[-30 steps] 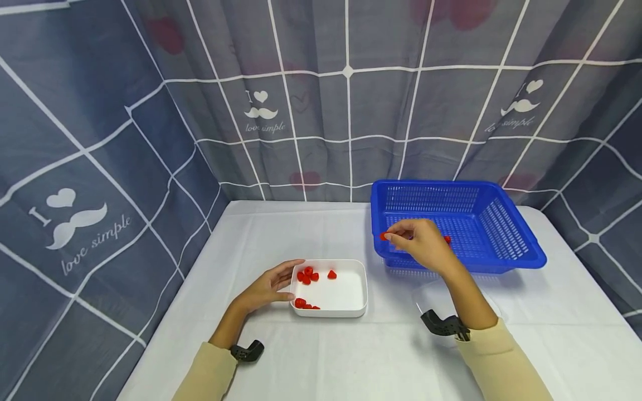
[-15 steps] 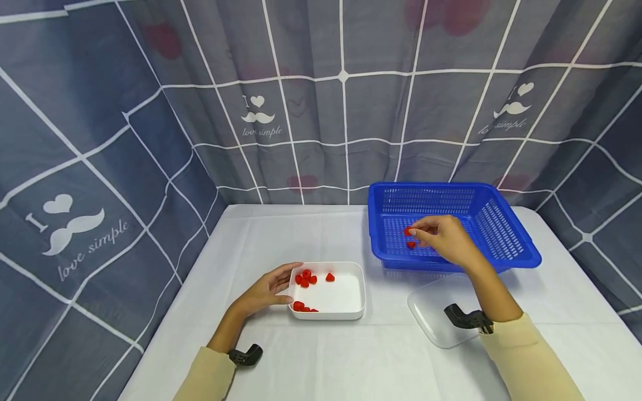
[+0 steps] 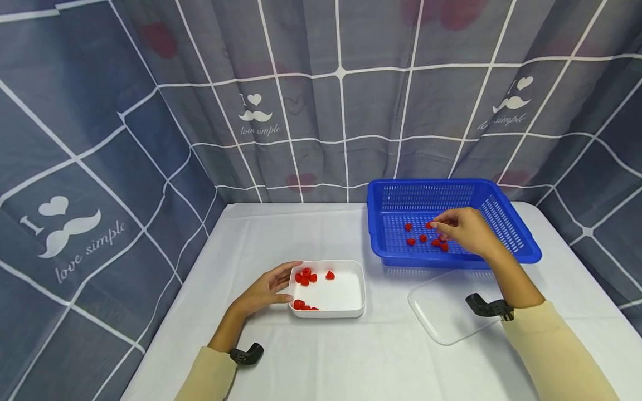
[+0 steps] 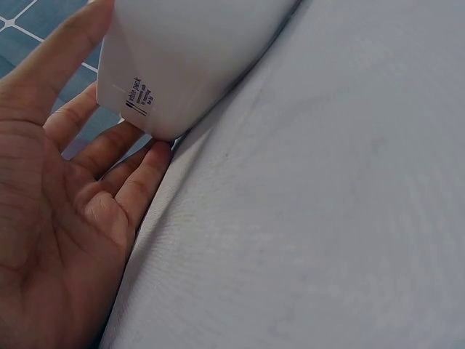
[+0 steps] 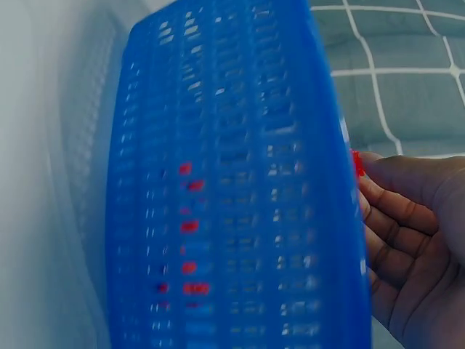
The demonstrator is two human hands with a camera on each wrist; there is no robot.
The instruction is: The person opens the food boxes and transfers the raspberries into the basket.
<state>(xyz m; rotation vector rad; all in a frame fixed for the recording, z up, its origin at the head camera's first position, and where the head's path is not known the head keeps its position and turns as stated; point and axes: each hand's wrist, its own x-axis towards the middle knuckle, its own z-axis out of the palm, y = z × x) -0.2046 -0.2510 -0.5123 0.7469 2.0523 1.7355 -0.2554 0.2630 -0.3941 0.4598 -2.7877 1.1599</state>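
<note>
My right hand (image 3: 466, 229) pinches a red berry (image 3: 429, 225) over the blue basket (image 3: 526, 253), right of frame; my left hand (image 3: 263, 289) holds the white box (image 3: 328, 314), centre. Likely placing; next calls for loosening gently.

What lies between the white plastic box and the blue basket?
In the head view, only bare white tablecloth lies between the white plastic box and the blue basket.

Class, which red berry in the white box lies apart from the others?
The single berry right of the far cluster in the white box; the others bunch in two groups nearer the left hand.
</note>
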